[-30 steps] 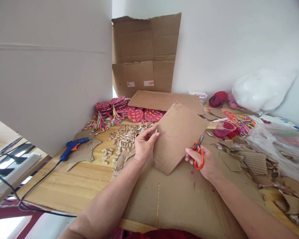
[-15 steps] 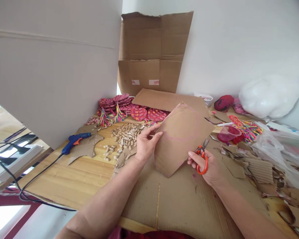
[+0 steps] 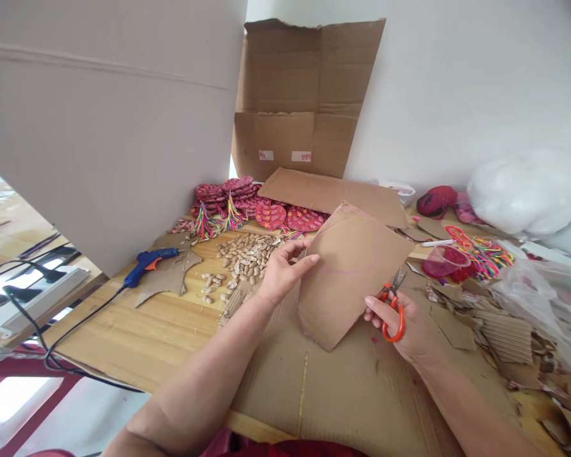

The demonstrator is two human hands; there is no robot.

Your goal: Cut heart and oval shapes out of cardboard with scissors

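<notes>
A many-sided piece of brown cardboard (image 3: 347,273) with a faint pink curved line is held up over the work surface. My left hand (image 3: 285,270) grips its left edge, thumb on the front face and fingers behind. My right hand (image 3: 400,320) holds orange-handled scissors (image 3: 393,311), blades pointing up beside the cardboard's right edge. The right thumb and fingertips also touch the cardboard's lower right edge.
Peanuts (image 3: 247,254) lie left of centre, with a blue glue gun (image 3: 147,266) further left and its cable trailing. Pink decorated pieces (image 3: 271,214) are behind. Cardboard scraps (image 3: 504,330), a pink cup (image 3: 445,261) and plastic bags (image 3: 547,298) lie right.
The whole scene has shifted slightly right in view. The held cardboard has tilted a little and sits slightly lower. Both hands keep their holds.
</notes>
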